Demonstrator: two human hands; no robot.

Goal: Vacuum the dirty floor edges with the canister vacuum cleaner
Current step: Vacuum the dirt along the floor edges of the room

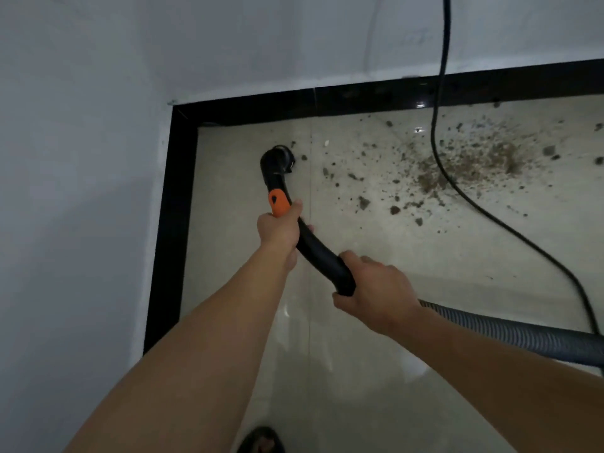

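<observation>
At centre, left hand (277, 229) and right hand (376, 289) clasp the handle (322, 256); best sweep the nozzle (277, 160) rightward through dirt (464, 168), hugging the skirting (359, 97).

Black curved handle (315, 251) with an orange slider (278, 204), its open mouth (280, 157) held low over the pale tiled floor (392, 256) near the corner of the black skirting (170, 240). A grey ribbed hose (523, 336) leads off right. Brown dirt (474, 165) lies scattered right of the mouth, thickest near the far edge.
</observation>
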